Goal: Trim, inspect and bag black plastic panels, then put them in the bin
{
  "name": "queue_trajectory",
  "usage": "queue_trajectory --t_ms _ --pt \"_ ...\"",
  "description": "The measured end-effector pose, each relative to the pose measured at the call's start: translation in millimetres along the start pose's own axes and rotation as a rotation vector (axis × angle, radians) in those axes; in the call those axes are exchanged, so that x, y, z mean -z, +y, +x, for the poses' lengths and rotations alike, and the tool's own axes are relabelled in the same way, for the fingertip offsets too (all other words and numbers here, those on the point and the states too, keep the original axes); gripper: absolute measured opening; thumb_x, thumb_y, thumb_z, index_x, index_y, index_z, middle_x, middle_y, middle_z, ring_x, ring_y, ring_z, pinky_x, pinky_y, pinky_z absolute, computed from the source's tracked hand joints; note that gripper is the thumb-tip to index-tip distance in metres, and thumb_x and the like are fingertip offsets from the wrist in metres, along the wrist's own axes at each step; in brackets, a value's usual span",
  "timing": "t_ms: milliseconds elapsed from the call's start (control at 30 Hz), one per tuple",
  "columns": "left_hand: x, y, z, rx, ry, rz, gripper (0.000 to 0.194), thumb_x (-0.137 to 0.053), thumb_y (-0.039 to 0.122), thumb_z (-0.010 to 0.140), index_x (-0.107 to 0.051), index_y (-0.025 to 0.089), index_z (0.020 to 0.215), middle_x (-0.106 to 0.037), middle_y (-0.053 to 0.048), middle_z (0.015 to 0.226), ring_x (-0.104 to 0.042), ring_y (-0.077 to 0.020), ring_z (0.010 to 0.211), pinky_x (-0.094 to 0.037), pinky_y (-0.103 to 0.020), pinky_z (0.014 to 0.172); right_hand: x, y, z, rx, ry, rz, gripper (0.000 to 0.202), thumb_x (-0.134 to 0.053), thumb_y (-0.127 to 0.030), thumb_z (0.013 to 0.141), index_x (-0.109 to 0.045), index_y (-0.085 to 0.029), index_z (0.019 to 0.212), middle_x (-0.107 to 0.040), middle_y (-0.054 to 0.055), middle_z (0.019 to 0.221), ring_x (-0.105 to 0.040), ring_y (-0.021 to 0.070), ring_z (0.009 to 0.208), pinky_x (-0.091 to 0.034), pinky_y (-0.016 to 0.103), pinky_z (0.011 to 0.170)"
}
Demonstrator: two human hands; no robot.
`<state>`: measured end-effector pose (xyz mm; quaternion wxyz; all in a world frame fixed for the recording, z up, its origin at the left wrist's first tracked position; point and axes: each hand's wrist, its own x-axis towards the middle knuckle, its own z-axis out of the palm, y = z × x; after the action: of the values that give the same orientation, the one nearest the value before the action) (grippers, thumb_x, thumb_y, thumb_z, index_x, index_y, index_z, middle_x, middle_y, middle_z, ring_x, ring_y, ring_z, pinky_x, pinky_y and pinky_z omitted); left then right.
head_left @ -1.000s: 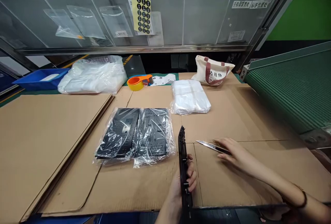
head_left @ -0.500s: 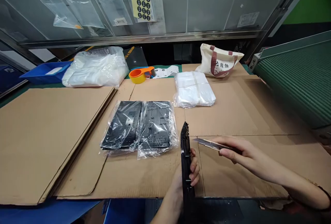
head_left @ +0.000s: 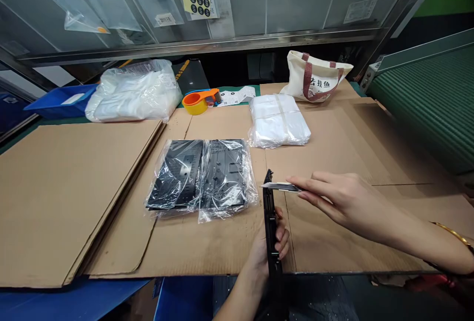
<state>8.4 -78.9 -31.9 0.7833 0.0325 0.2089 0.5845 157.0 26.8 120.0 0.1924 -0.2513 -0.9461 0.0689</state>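
Left hand (head_left: 272, 247) clamped around a black plastic panel (head_left: 271, 222), fingers wrapped over the right edge, near the front edge of the tabletop (head_left: 333, 242). Panel held upright on its edge, seen edge-on, so only a thin dark strip in view, running from the lower frame up and away from the body. Top end of the panel just above the left hand fingers, lower end hidden below the wrist.

Right hand (head_left: 336, 200) closed on a small knife (head_left: 283, 186), pinched between thumb and fingers, reaching in from the right. Blade flat and silver, pointing left, its tip touching or just beside the top end of the panel; exact contact not possible to tell. Right hand therefore to the right of the panel and a little higher than the left hand. Gold bracelet (head_left: 450, 232) on the right wrist.

Tabletop covered with brown cardboard sheets. Just left of the panel, two bagged black parts (head_left: 202, 175) lying flat side by side in clear plastic. Behind them, a stack of clear bags (head_left: 278, 121), then an orange tape dispenser (head_left: 200, 102) and a cloth tote bag (head_left: 316, 83) at the back. Far left, a large white plastic bundle (head_left: 133, 91) beside a blue tray (head_left: 59, 101). On the right, a green conveyor belt (head_left: 429, 103).
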Motion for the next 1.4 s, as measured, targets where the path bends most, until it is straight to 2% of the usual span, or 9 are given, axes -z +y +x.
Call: queue_trajectory --t_ms 233,433,633,867,1133,1400 --pt "-9.6 3.0 -2.5 0.009 -0.039 -0.041 0.026 -0.071 0.041 0.081 -0.059 0.019 0.089 -0.043 0.008 0.050 -0.023 -0.0020 0.032 -0.014 -0.012 0.028 10.0 -0.2 3.3 0.047 -0.002 -0.143 0.043 -0.029 -0.035 0.104 -0.066 -0.019 0.116 -0.054 -0.001 0.061 -0.045 0.0097 0.047 -0.027 0.025 0.046" --pt "-13.6 4.3 -2.9 0.022 0.002 -0.003 0.032 -0.072 0.047 0.079 -0.056 0.020 0.088 -0.042 0.009 0.049 -0.020 -0.0022 0.032 -0.013 -0.013 0.028 9.0 -3.5 -1.7 0.028 -0.041 -0.156 0.040 -0.031 -0.035 0.103 -0.064 -0.022 0.121 -0.055 -0.001 0.063 -0.045 0.0102 0.049 -0.025 0.027 0.047" --pt "-14.6 4.0 -3.9 0.009 0.008 0.023 0.034 -0.071 0.050 0.079 -0.056 0.020 0.088 -0.041 0.009 0.048 -0.021 -0.0026 0.031 -0.012 -0.014 0.027 9.9 -4.7 -3.0 0.025 -0.022 -0.154 0.039 -0.031 -0.033 0.103 -0.064 -0.020 0.119 -0.056 -0.001 0.063 -0.047 0.0106 0.048 -0.025 0.027 0.046" --pt "-12.5 4.0 -2.2 0.005 0.018 0.040 0.021 -0.065 0.037 0.085 -0.057 0.017 0.085 -0.037 0.008 0.050 -0.020 -0.0026 0.033 -0.015 -0.013 0.028 10.6 -14.6 -6.5 0.068 -0.085 -0.054 0.038 -0.030 -0.028 0.103 -0.062 -0.021 0.121 -0.063 0.002 0.072 -0.054 0.0096 0.054 -0.028 0.025 0.048" --pt "-13.3 4.8 -4.0 0.029 0.023 -0.011 0.028 -0.072 0.042 0.080 -0.058 0.019 0.089 -0.042 0.009 0.049 -0.020 -0.0021 0.033 -0.014 -0.013 0.027 11.2 -2.7 1.4 0.003 -0.043 -0.190 0.042 -0.029 -0.037 0.103 -0.064 -0.021 0.118 -0.057 0.000 0.065 -0.046 0.0104 0.047 -0.022 0.027 0.046" --pt "-14.5 4.8 -2.4 0.040 0.042 0.033 0.019 -0.065 0.036 0.084 -0.057 0.019 0.087 -0.037 0.009 0.047 -0.019 -0.0023 0.032 -0.011 -0.014 0.029 9.3 -3.7 -3.2 0.015 -0.044 -0.189 0.041 -0.030 -0.037 0.103 -0.065 -0.021 0.117 -0.056 0.000 0.062 -0.044 0.0100 0.046 -0.021 0.027 0.046"
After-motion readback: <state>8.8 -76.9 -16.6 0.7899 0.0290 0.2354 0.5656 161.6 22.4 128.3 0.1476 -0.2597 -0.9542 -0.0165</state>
